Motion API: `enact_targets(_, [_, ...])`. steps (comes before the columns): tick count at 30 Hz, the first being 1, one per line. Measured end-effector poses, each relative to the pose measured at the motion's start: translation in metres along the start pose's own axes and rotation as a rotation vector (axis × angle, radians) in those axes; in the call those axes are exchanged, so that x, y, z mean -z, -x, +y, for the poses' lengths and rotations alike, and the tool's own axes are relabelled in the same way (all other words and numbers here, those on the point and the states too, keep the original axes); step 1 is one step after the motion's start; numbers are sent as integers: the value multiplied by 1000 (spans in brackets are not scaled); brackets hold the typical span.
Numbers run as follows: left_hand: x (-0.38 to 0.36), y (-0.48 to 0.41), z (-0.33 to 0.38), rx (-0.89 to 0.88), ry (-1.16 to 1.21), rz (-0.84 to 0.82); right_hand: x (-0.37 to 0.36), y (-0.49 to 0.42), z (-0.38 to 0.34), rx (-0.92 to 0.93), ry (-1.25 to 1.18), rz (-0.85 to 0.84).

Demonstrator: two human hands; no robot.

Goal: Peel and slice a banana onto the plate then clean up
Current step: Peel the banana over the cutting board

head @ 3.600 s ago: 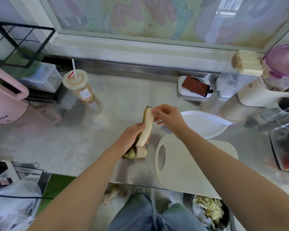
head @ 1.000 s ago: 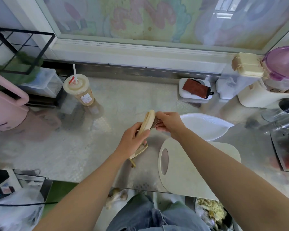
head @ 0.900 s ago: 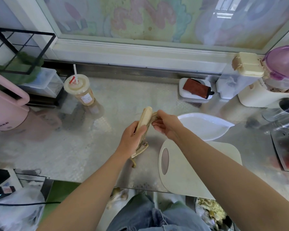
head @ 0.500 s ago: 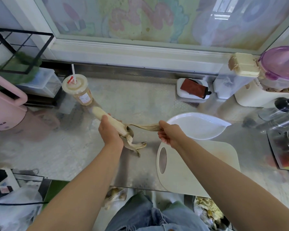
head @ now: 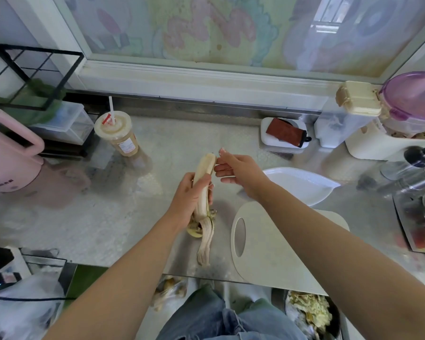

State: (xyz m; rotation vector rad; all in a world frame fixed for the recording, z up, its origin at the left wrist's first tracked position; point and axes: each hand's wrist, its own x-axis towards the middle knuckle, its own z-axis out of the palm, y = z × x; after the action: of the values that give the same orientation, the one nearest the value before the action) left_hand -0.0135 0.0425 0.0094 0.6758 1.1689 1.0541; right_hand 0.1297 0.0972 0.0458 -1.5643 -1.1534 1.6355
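Above the middle of the counter, your left hand grips the banana around its midsection, holding it nearly upright with the bare tip pointing away from you. Limp peel strips hang from its lower end toward the counter's near edge. Your right hand is released, fingers loosely extended just beside the bare tip, holding nothing. The fruit is likely light, soft and slick, so grip gently and low, where peel remains, or it may bruise or snap. Just to your right lies the cutting board, which appears to overhang the near edge, with the white plate behind it. The widest room for moving looks to be on your left, short of the lidded drink cup.
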Motion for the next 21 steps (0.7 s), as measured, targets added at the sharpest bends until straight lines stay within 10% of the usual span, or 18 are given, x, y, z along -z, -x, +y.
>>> enact_targets(7, [0, 8, -2, -67, -123, -45, 1, -2, 11, -100, -279, 9])
enact_targets(14, [3, 9, -11, -113, -201, 15, 1, 0, 13, -31, -51, 102])
enact_targets(21, [17, -3, -1, -87, 362, 422, 12, -1, 49, -189, 118, 226])
